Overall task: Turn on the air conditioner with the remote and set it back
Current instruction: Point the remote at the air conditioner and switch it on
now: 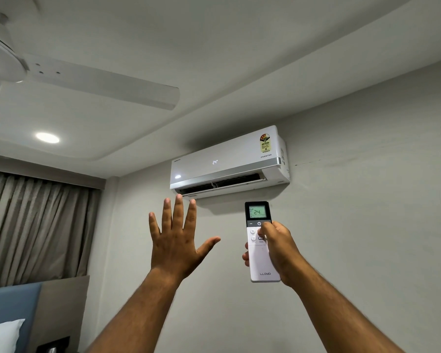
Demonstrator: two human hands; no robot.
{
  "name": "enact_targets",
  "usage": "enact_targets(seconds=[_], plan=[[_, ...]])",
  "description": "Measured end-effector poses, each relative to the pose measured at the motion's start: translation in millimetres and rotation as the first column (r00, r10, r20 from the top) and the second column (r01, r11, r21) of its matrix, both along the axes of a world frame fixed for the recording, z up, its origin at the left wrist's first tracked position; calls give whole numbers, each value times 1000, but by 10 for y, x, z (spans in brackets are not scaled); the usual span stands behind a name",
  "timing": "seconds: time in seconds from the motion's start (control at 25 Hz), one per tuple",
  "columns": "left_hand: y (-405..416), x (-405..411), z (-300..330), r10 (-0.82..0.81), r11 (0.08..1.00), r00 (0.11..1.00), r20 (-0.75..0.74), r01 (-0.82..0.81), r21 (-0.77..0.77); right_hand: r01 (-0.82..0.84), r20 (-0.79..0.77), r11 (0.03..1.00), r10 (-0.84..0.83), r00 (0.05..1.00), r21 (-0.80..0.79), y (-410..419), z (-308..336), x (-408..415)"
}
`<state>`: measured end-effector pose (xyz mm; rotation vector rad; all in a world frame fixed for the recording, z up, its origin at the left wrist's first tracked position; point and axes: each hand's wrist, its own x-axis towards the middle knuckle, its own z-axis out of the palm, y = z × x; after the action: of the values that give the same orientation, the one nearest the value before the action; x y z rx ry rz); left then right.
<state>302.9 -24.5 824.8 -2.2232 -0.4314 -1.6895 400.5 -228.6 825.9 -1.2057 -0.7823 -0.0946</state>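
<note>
Below the air conditioner [229, 163], the left hand [175, 247] is raised empty, fingers spread wide. Right of it, the right hand [278, 247] grips the remote [259, 261], long axis upright, display end pointing up toward the unit.

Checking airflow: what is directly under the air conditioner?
Below the air conditioner are bare wall, the open left hand and the remote in the right hand, which covers some buttons.
</note>
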Motion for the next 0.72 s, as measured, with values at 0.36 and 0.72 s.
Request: enact_targets(seconds=[0.36, 0.72], plan=[[23, 3, -4, -9, 1000, 1000, 2, 9, -13, 16, 8, 1000, -16, 1000, -25, 49, -8, 18], [47, -3, -30, -3, 1000, 1000, -1, 3, -20, 10, -11, 1000, -10, 1000, -24, 37, 0, -12]])
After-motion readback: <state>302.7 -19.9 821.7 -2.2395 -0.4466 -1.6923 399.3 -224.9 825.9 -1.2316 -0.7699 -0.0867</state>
